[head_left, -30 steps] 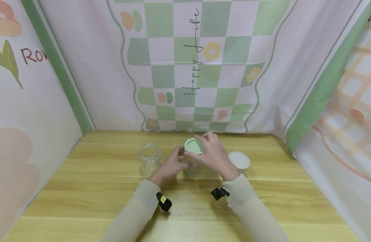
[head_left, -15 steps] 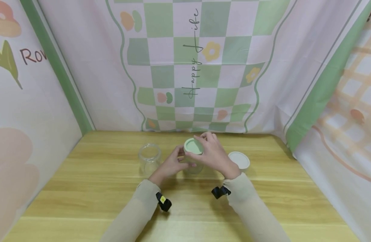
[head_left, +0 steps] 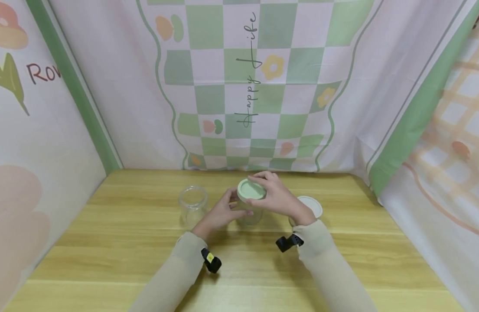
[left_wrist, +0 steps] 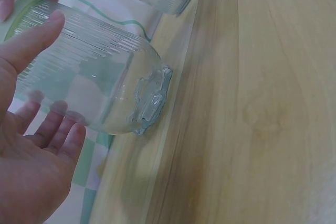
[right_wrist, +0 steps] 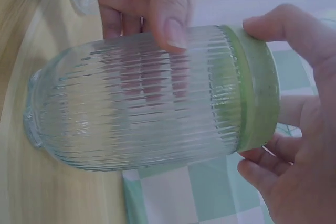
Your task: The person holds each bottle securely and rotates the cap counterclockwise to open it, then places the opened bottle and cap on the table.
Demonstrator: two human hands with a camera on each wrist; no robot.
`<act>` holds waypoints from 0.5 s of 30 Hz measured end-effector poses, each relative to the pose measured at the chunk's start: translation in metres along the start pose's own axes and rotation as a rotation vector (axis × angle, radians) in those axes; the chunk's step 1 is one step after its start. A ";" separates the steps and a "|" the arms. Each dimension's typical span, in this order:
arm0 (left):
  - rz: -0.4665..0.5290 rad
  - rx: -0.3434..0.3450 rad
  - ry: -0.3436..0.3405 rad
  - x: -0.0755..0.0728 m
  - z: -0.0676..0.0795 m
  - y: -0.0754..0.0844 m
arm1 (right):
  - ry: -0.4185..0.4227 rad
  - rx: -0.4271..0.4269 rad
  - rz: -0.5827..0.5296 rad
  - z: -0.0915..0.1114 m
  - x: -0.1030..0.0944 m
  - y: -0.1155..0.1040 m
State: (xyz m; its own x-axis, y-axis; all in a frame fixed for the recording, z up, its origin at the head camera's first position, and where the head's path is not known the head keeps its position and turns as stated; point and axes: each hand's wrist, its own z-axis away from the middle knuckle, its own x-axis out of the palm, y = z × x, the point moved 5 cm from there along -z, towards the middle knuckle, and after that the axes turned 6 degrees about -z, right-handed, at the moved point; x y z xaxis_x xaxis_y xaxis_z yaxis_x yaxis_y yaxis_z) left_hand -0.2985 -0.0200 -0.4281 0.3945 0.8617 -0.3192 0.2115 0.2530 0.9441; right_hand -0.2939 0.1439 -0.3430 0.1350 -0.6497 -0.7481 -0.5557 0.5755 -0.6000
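Observation:
In the middle of the table stands a clear ribbed glass jar, upright in the head view, with a pale green lid on its mouth. My left hand grips the jar's side, thumb in front and fingers curled behind, seen partly through the glass in the right wrist view. My right hand holds the lid by its rim, thumb at one side and fingers at the other. The lid sits right down at the ribbed neck. The left wrist view shows the jar's thick moulded base at the wooden table.
An open glass jar stands left of my left hand. To the right, partly behind my right wrist, is a jar with a white lid. The wooden table ends at a printed checkered cloth behind.
My right hand and wrist have shifted slightly right and turned, the fingers changing place on the lid's rim. My left hand and the jar have stayed in place.

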 end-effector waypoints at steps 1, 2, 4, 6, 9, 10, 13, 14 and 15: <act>0.002 0.000 -0.001 0.000 0.000 0.000 | -0.015 -0.002 -0.010 0.000 0.000 0.000; 0.007 0.000 -0.002 0.000 0.000 0.000 | -0.030 0.002 -0.025 0.000 -0.001 0.000; 0.013 0.002 -0.003 0.000 0.000 -0.001 | -0.059 0.001 -0.050 0.000 -0.001 0.000; 0.017 0.002 -0.006 0.000 0.000 -0.001 | -0.085 -0.001 -0.066 -0.001 -0.001 0.001; 0.021 0.010 -0.005 0.000 0.000 -0.001 | -0.112 -0.013 -0.080 -0.001 0.000 0.003; 0.020 0.009 -0.004 0.000 0.000 -0.002 | -0.118 -0.024 -0.081 -0.001 0.001 0.003; 0.024 0.014 0.000 0.000 0.001 -0.001 | -0.128 -0.053 -0.096 -0.001 0.002 0.004; 0.025 0.013 0.001 0.000 0.001 -0.001 | -0.129 -0.061 -0.101 0.000 0.002 0.004; 0.024 0.011 0.001 0.000 0.001 -0.001 | -0.129 -0.067 -0.108 0.000 0.002 0.005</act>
State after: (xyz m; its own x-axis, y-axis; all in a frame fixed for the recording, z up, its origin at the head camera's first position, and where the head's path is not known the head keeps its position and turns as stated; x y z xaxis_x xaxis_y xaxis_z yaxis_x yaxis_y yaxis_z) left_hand -0.2981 -0.0204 -0.4297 0.3982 0.8680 -0.2966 0.2122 0.2274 0.9504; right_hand -0.2962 0.1450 -0.3474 0.2987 -0.6339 -0.7134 -0.5854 0.4687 -0.6615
